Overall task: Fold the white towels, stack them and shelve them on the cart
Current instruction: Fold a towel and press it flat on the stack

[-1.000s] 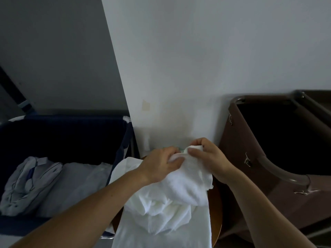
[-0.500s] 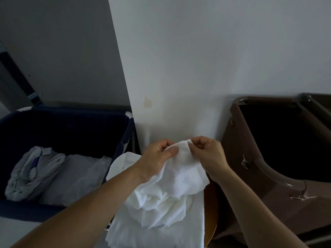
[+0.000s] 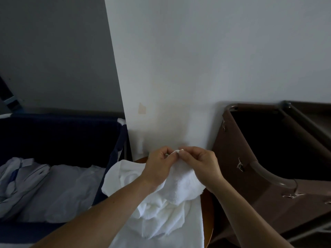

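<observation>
Left hand [image 3: 159,167] and right hand [image 3: 198,163] both pinch same corner of white towel [image 3: 179,192], fingertips meeting at 12 o'clock; towel bulk droops toward 6 o'clock onto bench [image 3: 207,217]; long axis 12–6; hands equally near.

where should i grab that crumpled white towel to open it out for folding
Probably the white towel by its upper corner, pinched from both sides as the left hand and right hand do: it is the only edge standing clear, the rest hangs bunched.
</observation>
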Available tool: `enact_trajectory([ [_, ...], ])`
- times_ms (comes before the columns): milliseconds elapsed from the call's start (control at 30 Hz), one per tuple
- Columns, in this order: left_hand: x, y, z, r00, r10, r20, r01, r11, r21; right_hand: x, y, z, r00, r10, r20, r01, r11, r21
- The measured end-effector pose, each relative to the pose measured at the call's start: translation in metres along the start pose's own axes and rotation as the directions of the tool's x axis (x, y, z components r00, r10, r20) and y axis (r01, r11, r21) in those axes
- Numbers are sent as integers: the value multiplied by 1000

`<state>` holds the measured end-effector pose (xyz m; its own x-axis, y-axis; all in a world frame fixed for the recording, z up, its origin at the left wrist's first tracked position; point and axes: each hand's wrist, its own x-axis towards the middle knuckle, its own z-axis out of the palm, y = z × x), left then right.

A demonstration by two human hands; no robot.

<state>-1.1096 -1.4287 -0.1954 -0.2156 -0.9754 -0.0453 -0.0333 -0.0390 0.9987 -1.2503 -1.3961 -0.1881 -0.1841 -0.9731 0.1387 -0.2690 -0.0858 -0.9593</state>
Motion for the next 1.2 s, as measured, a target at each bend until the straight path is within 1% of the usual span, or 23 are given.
enact_trajectory([
  [100, 0, -2, -3, 999, -33, 6, 33, 994, -100, -2, 0, 7, 998, 43, -46, -43, 999, 2],
  [167, -1, -3, -6, 997, -45, 59, 53, 988, -145, -4, -1, 9, 995, 71, -63, -69, 997, 30],
  [233, -1, -3, -9, 994, -62, 92, 76, 983, -168, -5, -1, 13, 994, 79, -73, -78, 997, 10],
  [367, 4, -8, -16, 990, -81, 119, 100, 981, -165, -7, -3, 22, 990, 72, -122, -79, 995, -54],
  [433, 6, -13, -21, 985, -77, 154, 95, 989, -116, -8, -4, 28, 986, 70, -153, -85, 992, -90],
  [500, 8, -17, -28, 981, -66, 183, 73, 997, -31, -9, -5, 32, 983, 64, -174, -87, 988, -127],
  [533, 10, -17, -32, 978, -45, 202, 39, 999, 33, -8, -6, 33, 982, 54, -183, -83, 984, -155],
  [567, 13, -16, -37, 976, 0, 219, -31, 990, 135, -7, -6, 33, 980, 40, -195, -76, 980, -182],
  [600, 18, -15, -42, 971, 67, 228, -129, 955, 268, -6, -8, 31, 978, 29, -208, -70, 979, -194],
  [633, 23, -11, -48, 961, 154, 229, -235, 892, 386, -4, -11, 28, 976, 16, -215, -59, 979, -193],
  [667, 30, -7, -54, 940, 237, 245, -326, 834, 445, -2, -16, 25, 978, 1, -208, -40, 982, -183],
  [700, 35, 0, -59, 910, 289, 298, -401, 797, 451, 0, -22, 23, 982, -15, -187, -17, 986, -168],
  [733, 40, 9, -64, 879, 299, 371, -446, 791, 418, 2, -30, 20, 987, -33, -157, 10, 989, -146],
  [800, 42, 30, -68, 835, 248, 491, -429, 852, 300, 7, -49, 13, 992, -76, -102, 66, 993, -95],
  [867, 44, 54, -69, 811, 245, 532, -401, 894, 200, 14, -72, 3, 991, -125, -51, 123, 992, -42],
  [933, 47, 79, -68, 784, 284, 552, -425, 893, 145, 22, -96, -8, 986, -166, -28, 165, 986, -9],
  [1000, 50, 107, -63, 765, 353, 539, -476, 873, 104, 34, -122, -19, 977, -204, -58, 205, 979, 21],
  [1067, 55, 139, -58, 762, 438, 476, -547, 829, 114, 48, -152, -29, 955, -270, -125, 277, 960, 39],
  [1133, 62, 168, -52, 757, 522, 393, -627, 749, 213, 63, -178, -35, 921, -323, -217, 343, 937, 61],
  [1200, 67, 190, -50, 717, 609, 338, -695, 660, 285, 77, -189, -35, 898, -319, -303, 360, 929, 90],
])
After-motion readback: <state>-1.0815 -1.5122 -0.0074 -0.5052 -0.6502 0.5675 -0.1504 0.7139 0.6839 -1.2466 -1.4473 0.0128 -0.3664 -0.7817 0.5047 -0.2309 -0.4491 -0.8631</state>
